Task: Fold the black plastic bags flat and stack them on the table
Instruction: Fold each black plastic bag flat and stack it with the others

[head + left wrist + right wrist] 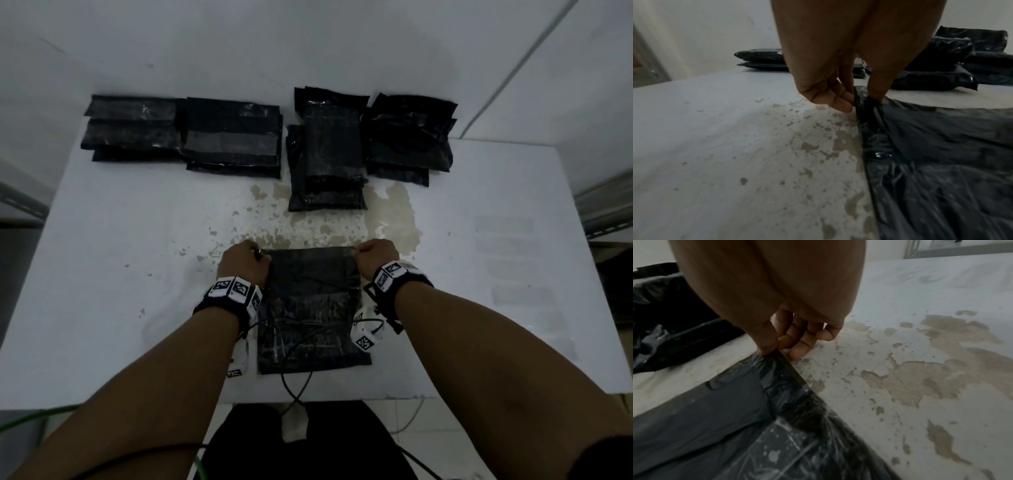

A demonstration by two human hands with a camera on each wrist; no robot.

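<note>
A black plastic bag [310, 308] lies flat on the white table [120, 274] in front of me. My left hand [245, 262] pinches its far left corner [861, 99] between thumb and fingers. My right hand [375, 257] pinches the far right corner [772, 356] the same way. Both corners are lifted slightly off the table. Several stacks of folded black bags sit at the back: far left [132, 128], centre left [233, 137], centre right [327, 154] and right [409, 137].
The table top has worn, peeling brown patches [342, 219] between the bag and the stacks. Cables [298, 380] run across the bag's near edge toward my body. A metal shelf frame [603, 212] stands to the right of the table.
</note>
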